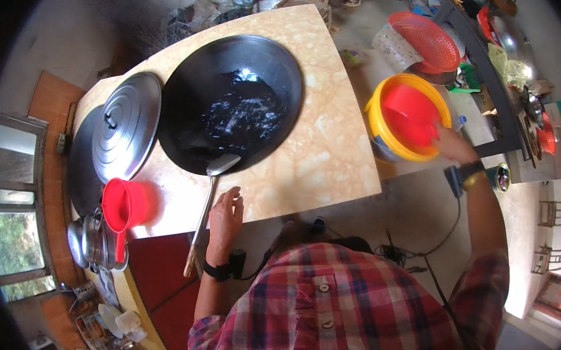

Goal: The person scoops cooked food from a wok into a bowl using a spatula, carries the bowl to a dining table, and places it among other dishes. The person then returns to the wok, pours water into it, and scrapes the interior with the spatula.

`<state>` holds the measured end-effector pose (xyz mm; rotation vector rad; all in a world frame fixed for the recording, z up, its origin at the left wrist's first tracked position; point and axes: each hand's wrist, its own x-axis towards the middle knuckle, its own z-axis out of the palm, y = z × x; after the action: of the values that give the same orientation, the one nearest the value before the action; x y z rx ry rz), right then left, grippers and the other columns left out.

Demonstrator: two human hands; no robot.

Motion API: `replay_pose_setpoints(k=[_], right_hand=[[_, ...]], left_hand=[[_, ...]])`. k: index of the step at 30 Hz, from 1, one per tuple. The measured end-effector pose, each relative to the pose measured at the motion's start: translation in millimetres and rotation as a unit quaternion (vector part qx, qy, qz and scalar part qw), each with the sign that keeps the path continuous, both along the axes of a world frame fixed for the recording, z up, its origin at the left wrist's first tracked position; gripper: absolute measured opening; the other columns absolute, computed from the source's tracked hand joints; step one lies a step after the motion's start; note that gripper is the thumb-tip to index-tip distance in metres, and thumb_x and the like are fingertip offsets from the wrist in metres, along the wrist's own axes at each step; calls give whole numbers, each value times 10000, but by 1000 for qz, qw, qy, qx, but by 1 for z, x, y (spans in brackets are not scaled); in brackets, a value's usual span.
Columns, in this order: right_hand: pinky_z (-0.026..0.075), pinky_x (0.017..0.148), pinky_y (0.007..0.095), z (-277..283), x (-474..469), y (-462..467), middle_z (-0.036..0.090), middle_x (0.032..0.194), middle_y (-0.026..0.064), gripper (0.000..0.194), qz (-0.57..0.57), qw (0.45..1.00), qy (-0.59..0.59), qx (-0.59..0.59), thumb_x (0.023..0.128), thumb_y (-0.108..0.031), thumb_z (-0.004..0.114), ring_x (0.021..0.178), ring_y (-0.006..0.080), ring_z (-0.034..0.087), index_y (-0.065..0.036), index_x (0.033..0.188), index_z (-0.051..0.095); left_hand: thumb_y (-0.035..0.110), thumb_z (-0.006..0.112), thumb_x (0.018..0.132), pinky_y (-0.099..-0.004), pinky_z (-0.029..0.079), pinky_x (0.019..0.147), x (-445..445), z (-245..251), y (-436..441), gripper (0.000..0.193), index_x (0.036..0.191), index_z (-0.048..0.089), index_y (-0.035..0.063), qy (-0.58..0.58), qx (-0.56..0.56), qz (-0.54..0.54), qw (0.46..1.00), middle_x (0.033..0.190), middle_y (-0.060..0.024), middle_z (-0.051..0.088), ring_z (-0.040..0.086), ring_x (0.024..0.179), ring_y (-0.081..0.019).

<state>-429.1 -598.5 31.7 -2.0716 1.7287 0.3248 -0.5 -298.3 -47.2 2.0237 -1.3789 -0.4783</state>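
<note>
My right hand (451,142) reaches into a yellow bucket (376,103) at the right and grips a red plastic vessel (408,111) inside it; motion blurs both. My left hand (227,215) rests at the counter's front edge with nothing in it, its fingers loosely bent. Beside it lies a metal spatula (209,194), its blade on the rim of a large black wok (235,66) that has shiny liquid in it. Left of the wok, a round metal lid (129,132) leans over a second dark pan (82,157). A red plastic dipper (130,202) stands near the counter's left front.
The wok is set in a marbled counter (323,148). Stacked metal pots (92,243) are at the left. Beyond the bucket are a red plastic basket (427,38) and a dark table frame (498,144). A cable (451,230) hangs from my right wrist.
</note>
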Motion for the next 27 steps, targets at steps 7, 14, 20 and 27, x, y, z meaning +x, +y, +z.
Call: replay_pose_setpoints(k=[7,14,20,27], right_hand=[[458,832,420,-133,2,-69,574,1026,275,340,35,992,117,37,786,-115,437,976,369,575,48,1057,564],[465,453,322,-141,-8,-78,577,717,149,150,-243,917,-244,200,818,-144,481,566,221,573,-19,869,547],[454,472,216,-90,-40,-45,546,785,91,310,-407,681,-486,367,853,-224,526,558,130,522,-8,1053,427],[411,423,190,-30,-62,21,547,795,106,327,-362,641,-600,314,893,-233,485,539,112,499,-54,1157,416]], left_hand=[[82,539,828,-366,481,637,-6,12,38,206,1027,565,41,-26,25,76,996,911,-152,611,620,713,-273],[123,570,810,-419,437,792,25,-20,96,278,1053,542,-9,-123,59,162,977,947,-197,586,539,922,-362],[190,624,757,-437,436,828,82,-80,134,452,1158,482,37,-200,177,205,942,1062,-191,555,520,992,-362],[246,601,760,-457,465,708,108,-128,153,328,1030,540,71,-62,303,182,933,872,-179,604,585,843,-368]])
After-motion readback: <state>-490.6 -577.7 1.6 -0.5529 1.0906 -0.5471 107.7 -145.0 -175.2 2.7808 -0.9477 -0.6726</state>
